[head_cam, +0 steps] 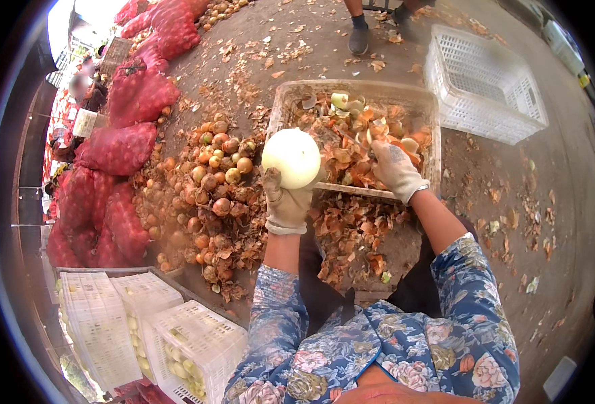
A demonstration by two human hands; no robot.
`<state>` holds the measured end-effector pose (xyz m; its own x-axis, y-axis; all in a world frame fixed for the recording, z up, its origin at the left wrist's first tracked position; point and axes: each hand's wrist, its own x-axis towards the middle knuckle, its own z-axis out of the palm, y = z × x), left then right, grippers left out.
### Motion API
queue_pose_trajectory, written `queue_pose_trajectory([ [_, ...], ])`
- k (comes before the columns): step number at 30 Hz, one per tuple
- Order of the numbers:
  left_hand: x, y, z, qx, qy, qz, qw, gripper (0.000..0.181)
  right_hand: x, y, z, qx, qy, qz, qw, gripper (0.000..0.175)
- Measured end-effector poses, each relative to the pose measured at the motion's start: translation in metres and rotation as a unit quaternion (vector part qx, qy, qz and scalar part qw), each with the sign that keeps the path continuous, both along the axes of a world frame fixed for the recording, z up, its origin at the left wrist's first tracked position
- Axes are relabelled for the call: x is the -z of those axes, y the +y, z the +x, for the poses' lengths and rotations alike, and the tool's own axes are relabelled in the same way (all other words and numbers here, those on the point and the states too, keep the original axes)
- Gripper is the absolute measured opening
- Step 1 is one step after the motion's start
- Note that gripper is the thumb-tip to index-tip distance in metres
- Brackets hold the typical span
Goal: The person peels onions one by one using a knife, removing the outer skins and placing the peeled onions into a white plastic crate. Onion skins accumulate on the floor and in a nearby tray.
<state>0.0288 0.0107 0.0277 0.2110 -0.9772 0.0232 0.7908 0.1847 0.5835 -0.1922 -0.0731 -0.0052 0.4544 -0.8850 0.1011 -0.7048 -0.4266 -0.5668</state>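
A large peeled onion (291, 158), pale and smooth, rests in the gloved fingers of my left hand (288, 204), near the left rim of a crate. My right hand (397, 169), also in a work glove, is over the near right part of that dirty white plastic crate (358, 87). Its fingers are curled among loose onion skins (345, 156); whether they grip a piece or a tool is hidden. A pale cut onion piece (340, 100) lies on the skins near the far side.
Unpeeled onions (221, 177) are heaped on the ground at left, beside red mesh sacks (125, 151). White crates of peeled onions (191, 348) stand lower left. A white basket crate (489, 83) sits upper right. A person's shoe (358, 41) shows beyond the crate.
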Motion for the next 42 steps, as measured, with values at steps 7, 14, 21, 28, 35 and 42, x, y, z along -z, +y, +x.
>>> queue_pose_trajectory([
  [7,-0.008,0.005,-0.003,0.003,-0.039,0.007,0.999,0.073,-0.028,0.034,0.034,-0.054,-0.095,-0.011,0.994,0.034],
  [14,-0.008,0.009,-0.030,-0.001,-0.033,0.044,0.998,0.070,-0.039,0.040,0.037,-0.093,-0.098,-0.036,0.990,0.032],
  [21,-0.010,0.013,-0.054,-0.040,-0.077,0.054,0.995,0.063,-0.032,0.031,0.029,-0.057,-0.109,-0.043,0.992,0.032],
  [28,-0.044,0.054,-0.052,-0.108,0.000,0.049,0.993,0.072,0.008,0.020,0.019,-0.073,-0.028,-0.023,0.997,0.034],
  [35,-0.073,0.127,0.020,-0.208,-0.092,-0.011,0.974,0.069,0.027,0.007,-0.007,-0.074,0.015,-0.008,0.997,0.026],
  [42,-0.102,0.284,0.098,-0.443,-0.201,0.084,0.870,0.066,0.045,0.000,-0.008,-0.106,0.025,-0.001,0.994,0.031],
])
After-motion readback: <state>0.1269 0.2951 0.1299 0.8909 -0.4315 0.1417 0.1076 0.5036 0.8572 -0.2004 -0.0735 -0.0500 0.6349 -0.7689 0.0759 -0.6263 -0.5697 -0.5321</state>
